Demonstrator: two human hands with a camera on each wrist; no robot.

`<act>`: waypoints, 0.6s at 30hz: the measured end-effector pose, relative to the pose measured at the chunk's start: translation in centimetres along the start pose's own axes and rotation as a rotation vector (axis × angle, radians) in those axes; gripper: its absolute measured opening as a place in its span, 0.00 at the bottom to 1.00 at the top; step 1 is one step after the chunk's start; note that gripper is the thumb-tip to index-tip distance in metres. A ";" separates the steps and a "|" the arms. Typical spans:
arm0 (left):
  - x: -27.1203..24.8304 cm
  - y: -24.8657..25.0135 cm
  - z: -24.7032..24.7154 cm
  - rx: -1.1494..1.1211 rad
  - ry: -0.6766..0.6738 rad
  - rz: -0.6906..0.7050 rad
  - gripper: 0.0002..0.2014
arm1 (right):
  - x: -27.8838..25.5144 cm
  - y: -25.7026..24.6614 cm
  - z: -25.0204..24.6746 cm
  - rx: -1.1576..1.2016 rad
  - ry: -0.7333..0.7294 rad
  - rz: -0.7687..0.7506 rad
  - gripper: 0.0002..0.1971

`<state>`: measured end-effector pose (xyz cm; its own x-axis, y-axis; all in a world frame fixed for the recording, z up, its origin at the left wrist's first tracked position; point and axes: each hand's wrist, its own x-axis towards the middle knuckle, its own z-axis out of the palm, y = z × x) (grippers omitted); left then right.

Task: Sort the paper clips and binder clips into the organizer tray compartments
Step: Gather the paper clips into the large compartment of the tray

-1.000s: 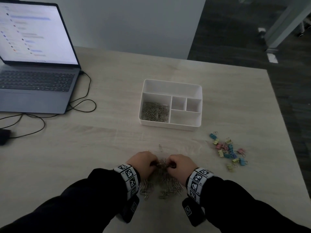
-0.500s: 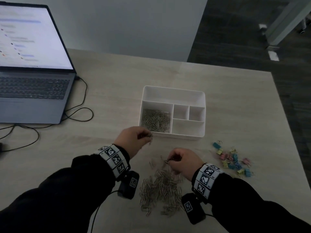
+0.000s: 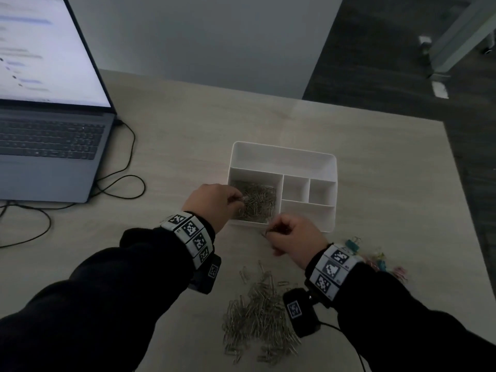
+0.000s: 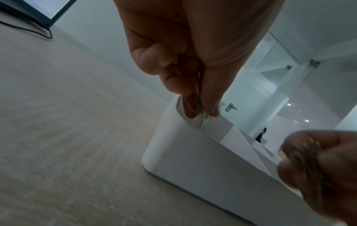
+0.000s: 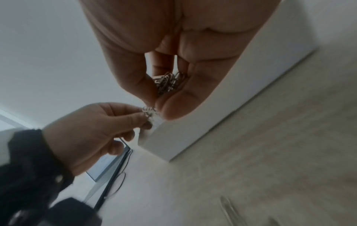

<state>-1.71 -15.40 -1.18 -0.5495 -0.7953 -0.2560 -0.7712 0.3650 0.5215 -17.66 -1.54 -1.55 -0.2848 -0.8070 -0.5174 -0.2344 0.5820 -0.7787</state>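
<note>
The white organizer tray (image 3: 284,150) sits mid-table; its near-left compartment holds a heap of silver paper clips (image 3: 259,201). My left hand (image 3: 236,198) hangs over that compartment's left edge, pinching a few paper clips (image 4: 200,117) above the tray wall (image 4: 189,159). My right hand (image 3: 273,232) is at the tray's near wall, pinching a bunch of paper clips (image 5: 168,82). A loose pile of paper clips (image 3: 257,315) lies on the table nearer me. Coloured binder clips (image 3: 375,260) lie to the right, partly hidden by my right wrist.
An open laptop (image 3: 48,124) stands at the far left, with black cables (image 3: 120,183) looping over the table beside it. The table's right edge (image 3: 461,189) runs close to the binder clips. The other tray compartments (image 3: 308,189) hold nothing.
Both hands lifted from the loose pile with clips. The left hand travelled forward to above the tray's near-left compartment; the right hand followed up to the tray's near wall.
</note>
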 end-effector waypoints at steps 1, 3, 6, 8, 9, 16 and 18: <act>0.0 0.0 0.0 0.010 -0.002 0.008 0.11 | 0.5 -0.6 -0.2 -0.010 0.021 -0.011 0.07; -0.1 -0.1 0.1 0.014 -0.005 0.030 0.10 | 1.4 -1.9 -0.6 -0.021 0.058 -0.038 0.05; -0.5 -0.4 0.0 -0.009 -0.009 0.058 0.09 | 2.8 -3.9 -1.0 -0.151 0.096 -0.135 0.03; -1.0 -0.6 0.1 -0.045 -0.003 0.093 0.09 | 3.8 -5.2 -1.3 -0.390 0.104 -0.244 0.01; -1.3 -0.8 0.1 -0.071 0.006 0.110 0.08 | 4.4 -5.8 -1.4 -0.512 0.112 -0.300 0.02; -3.6 -2.4 0.3 -0.137 0.041 0.058 0.06 | 7.2 -6.7 -0.8 -0.871 0.078 -0.327 0.12; -4.2 -2.6 0.2 -0.137 0.017 0.036 0.06 | 6.7 -6.5 -0.9 -0.866 0.087 -0.322 0.14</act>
<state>2.50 -12.89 -1.62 -0.5692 -0.7917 -0.2218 -0.6997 0.3248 0.6363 -18.89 -10.69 0.36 -0.1458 -0.9527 -0.2667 -0.9168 0.2314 -0.3254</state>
